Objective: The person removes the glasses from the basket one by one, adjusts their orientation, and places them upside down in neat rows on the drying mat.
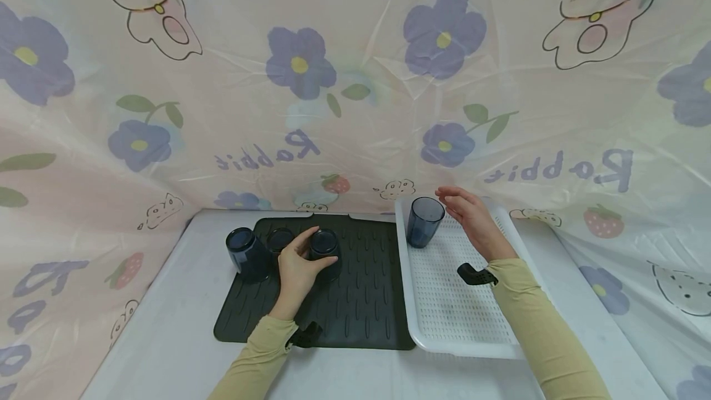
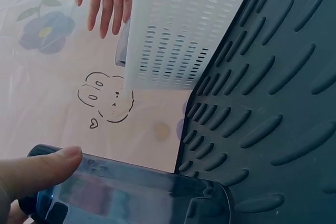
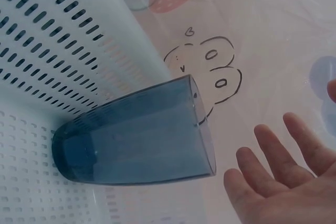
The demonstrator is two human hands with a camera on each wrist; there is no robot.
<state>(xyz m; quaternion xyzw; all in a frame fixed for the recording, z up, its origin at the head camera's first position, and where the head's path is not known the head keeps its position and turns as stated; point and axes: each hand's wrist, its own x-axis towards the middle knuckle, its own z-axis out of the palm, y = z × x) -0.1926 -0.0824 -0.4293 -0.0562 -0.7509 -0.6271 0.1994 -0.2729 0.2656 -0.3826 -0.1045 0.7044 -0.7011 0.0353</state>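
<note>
The left hand (image 1: 297, 267) has its fingers and thumb curled round an upside-down blue cup (image 1: 324, 252) on the dark mat (image 1: 361, 301). In the left wrist view the thumb (image 2: 39, 169) presses on the cup's side. This cup sits at the far left part of the mat, and the grip is round its wall, near the top.

The right hand (image 1: 472, 215) holds nothing. Its fingers are straight and spread, just to the right of an upright blue cup (image 1: 424, 221). This upright cup stands in the far left corner of the white tray (image 1: 444, 326). The hand is close to it but not touching, as the right wrist view shows a gap between the palm (image 3: 283, 192) and the cup's rim.

Two more upside-down cups stand on the mat to the left of the held one: a middle cup (image 1: 279, 239) and a left cup (image 1: 247, 255). They are just beside each other.

The cups look smooth, hard and see-through. I think they are light, and a bit slippery. If they are glass, they could break when dropped. A good place to hold one is round the middle of its side, with fingers on one side and thumb on the other.

The mat has raised ribs. The tray is full of little holes and lies just right of the mat, on a pale table (image 1: 166, 350). A flowery plastic sheet (image 1: 355, 79) hangs behind.
</note>
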